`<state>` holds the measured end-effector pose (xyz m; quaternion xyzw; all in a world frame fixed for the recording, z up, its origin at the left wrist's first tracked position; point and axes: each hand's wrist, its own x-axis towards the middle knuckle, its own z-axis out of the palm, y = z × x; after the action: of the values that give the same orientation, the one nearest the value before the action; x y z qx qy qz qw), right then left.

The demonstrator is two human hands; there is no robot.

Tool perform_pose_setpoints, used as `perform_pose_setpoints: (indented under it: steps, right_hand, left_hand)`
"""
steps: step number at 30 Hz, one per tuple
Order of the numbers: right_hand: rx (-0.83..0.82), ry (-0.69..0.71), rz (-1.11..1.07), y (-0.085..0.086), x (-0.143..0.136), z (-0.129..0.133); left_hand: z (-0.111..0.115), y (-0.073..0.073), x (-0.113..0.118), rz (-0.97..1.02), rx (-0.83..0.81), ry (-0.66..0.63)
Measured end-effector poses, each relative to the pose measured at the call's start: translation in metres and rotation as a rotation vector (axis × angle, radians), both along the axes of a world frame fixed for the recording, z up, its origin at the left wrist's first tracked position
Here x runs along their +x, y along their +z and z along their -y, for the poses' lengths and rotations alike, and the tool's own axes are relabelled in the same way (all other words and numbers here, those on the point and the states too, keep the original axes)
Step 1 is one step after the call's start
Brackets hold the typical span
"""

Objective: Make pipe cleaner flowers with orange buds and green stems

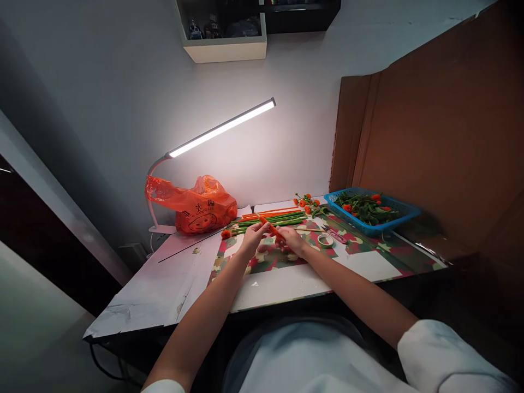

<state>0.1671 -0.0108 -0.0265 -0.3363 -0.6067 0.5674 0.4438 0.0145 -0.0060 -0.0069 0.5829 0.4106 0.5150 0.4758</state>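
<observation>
My left hand (254,238) and my right hand (291,240) meet over the middle of the patterned mat. Their fingers are closed on a slim orange strip (273,230), which slants down to the right between them. Its exact kind is too small to make out. Just behind my hands lie several long green stems (289,217), with thin orange sticks (272,212) at their back. One stem by my left hand ends in an orange flower head (225,234). To the right of my right hand are a roll of pale green tape (326,240) and pink-handled scissors (339,236).
A blue basket (370,230) of leafy orange flowers stands at the right, beside tall cardboard (426,131). More orange flowers (308,204) lie at the back. An orange plastic bag (204,210) sits at the left below a lit lamp (223,127). A dark thin rod (186,248) crosses the white covering.
</observation>
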Motion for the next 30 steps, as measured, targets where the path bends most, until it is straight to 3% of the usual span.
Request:
perform_pose_setpoints:
  steps: [2, 7, 10, 14, 30]
  right_hand:
    - [-0.073, 0.081, -0.035, 0.002, 0.002, 0.001]
    - [-0.184, 0.154, -0.163, 0.007, 0.005, 0.004]
    - [-0.270, 0.231, -0.229, 0.010, 0.007, 0.005]
    - [-0.342, 0.313, -0.247, 0.012, 0.009, 0.006]
    - [-0.353, 0.278, -0.398, 0.004, 0.005, 0.005]
  left_hand:
    - [0.000, 0.001, -0.001, 0.034, -0.012, -0.015]
    - [0.001, 0.002, -0.001, 0.122, -0.071, -0.223]
    - [0.002, 0.002, -0.001, 0.138, -0.066, -0.282]
    - [0.001, -0.001, 0.000, 0.156, -0.052, -0.270]
    - [-0.004, -0.010, 0.006, 0.125, 0.054, -0.088]
